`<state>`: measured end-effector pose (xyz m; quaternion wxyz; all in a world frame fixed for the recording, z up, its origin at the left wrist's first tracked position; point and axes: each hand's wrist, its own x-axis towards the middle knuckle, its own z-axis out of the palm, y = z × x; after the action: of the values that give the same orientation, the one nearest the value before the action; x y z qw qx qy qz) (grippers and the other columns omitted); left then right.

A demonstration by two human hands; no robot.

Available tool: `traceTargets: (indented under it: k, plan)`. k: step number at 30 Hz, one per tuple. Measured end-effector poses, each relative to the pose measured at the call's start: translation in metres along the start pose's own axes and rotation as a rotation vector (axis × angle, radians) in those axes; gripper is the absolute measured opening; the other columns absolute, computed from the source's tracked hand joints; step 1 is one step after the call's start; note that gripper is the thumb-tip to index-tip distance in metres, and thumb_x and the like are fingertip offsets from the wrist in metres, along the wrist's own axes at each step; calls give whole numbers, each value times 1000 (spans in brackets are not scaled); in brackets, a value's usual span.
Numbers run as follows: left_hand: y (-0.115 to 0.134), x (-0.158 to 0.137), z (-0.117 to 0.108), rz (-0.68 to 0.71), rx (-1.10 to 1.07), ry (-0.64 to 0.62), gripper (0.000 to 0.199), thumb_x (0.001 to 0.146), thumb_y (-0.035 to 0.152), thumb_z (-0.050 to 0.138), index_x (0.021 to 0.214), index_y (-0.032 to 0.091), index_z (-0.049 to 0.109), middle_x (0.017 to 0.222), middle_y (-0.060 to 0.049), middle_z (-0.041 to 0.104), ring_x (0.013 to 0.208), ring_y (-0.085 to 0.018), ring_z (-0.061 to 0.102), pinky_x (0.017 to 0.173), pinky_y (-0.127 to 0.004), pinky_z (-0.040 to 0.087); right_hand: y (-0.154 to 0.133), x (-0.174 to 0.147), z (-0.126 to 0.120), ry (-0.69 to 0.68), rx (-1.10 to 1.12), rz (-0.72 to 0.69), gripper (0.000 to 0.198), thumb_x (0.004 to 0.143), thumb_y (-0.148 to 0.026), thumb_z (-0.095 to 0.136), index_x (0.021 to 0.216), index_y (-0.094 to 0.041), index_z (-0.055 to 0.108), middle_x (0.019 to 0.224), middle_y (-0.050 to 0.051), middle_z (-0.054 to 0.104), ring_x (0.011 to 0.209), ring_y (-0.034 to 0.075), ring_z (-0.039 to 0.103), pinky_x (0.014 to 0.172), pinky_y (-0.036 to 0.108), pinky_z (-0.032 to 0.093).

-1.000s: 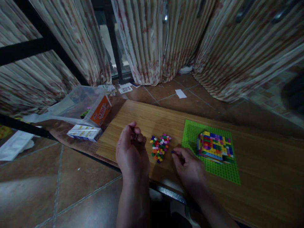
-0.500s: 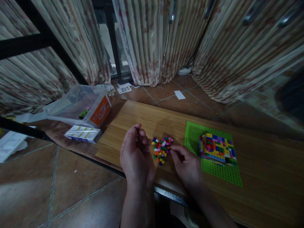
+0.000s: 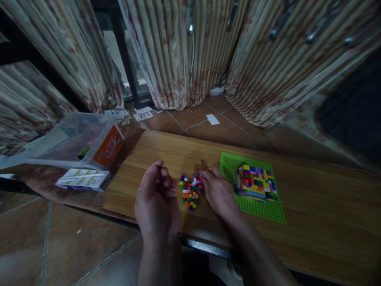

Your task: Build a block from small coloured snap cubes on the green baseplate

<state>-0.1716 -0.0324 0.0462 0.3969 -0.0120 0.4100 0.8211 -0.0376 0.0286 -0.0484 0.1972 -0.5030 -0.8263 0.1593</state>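
Observation:
A small heap of loose coloured toy bricks lies on the wooden tabletop between my hands. At the heap's right edge, the fingertips of my right hand are drawn together by some purple bricks; whatever they pinch is too small to make out. My left hand is held palm up to the left of the heap, its fingers curled inward, and what lies inside them is hidden. Right of my right hand, a multicoloured block of joined bricks sits on a green studded baseplate.
To the left stand a clear plastic bin with an orange label and a flat white box. Papers and a white card lie on the tiled floor, below striped curtains. A dark shape is at far right.
The view has swung right, so everything sits further left. My right hand has moved to the heap's upper right edge, with its back turned more upward. My left hand keeps its curled pose.

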Motion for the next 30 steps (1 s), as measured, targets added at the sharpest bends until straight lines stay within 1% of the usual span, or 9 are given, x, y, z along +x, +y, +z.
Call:
traceTargets:
  k: [4, 12, 15, 17, 20, 22, 24, 27, 30]
  plan:
    - [-1, 0, 1, -22, 30, -9, 14, 72, 21, 72, 82, 12, 68, 65, 4, 55, 51, -3, 46, 48, -15, 38, -2, -1, 0, -17, -11, 14, 25, 97, -19, 44, 96, -24, 68, 102, 5, 65, 80, 16, 63, 67, 27, 46]
    - [-4, -3, 6, -54, 82, -28, 8, 72, 15, 70, 79, 12, 68, 65, 4, 54, 52, -3, 45, 47, -13, 40, -4, -6, 1, -12, -21, 40, 27, 96, -13, 42, 87, -22, 66, 91, 5, 65, 79, 17, 61, 67, 26, 44]
    - [-8, -2, 8, -60, 148, -26, 10, 69, 18, 72, 78, 13, 68, 64, 4, 54, 51, -4, 45, 47, -13, 40, -6, -9, -2, 10, 48, 43, 25, 96, -16, 44, 86, -22, 67, 90, 5, 65, 77, 17, 61, 67, 27, 45]
    - [-12, -3, 9, -35, 240, -46, 14, 66, 20, 75, 77, 14, 69, 66, 2, 58, 55, -5, 49, 49, -13, 41, -6, -13, -9, 78, 160, 44, 22, 97, -18, 46, 89, -22, 66, 91, 4, 65, 79, 16, 61, 70, 26, 46]
    - [-22, -7, 8, -2, 496, -169, 22, 62, 26, 81, 79, 14, 71, 76, -1, 66, 64, -8, 56, 55, -14, 44, -4, -21, -25, 252, 401, 59, 18, 97, -20, 48, 95, -22, 66, 93, 3, 65, 85, 15, 62, 76, 26, 48]
    - [-30, -11, 8, -27, 689, -294, 26, 65, 32, 81, 83, 14, 73, 79, -3, 69, 69, -11, 59, 59, -17, 45, -1, -27, -38, 364, 534, 84, 16, 96, -22, 50, 96, -22, 65, 91, 3, 64, 84, 15, 63, 75, 26, 50]
    - [-39, -15, 9, -54, 833, -421, 30, 70, 39, 77, 87, 14, 73, 78, -4, 69, 72, -14, 61, 63, -21, 47, 2, -33, -48, 435, 612, 88, 13, 96, -23, 53, 97, -23, 65, 91, 3, 64, 82, 14, 63, 73, 26, 50]
    - [-50, -21, 11, -64, 927, -576, 29, 79, 43, 69, 87, 15, 72, 75, -3, 68, 74, -16, 61, 68, -24, 48, 6, -40, -58, 462, 632, 27, 11, 95, -21, 56, 99, -25, 65, 93, 2, 65, 86, 14, 63, 75, 26, 51]
    - [-57, -27, 15, -69, 970, -668, 28, 84, 42, 63, 81, 16, 71, 73, -1, 65, 70, -14, 58, 66, -24, 45, 11, -44, -63, 433, 580, -53, 12, 94, -17, 57, 97, -25, 65, 92, 2, 65, 87, 13, 63, 77, 26, 51]
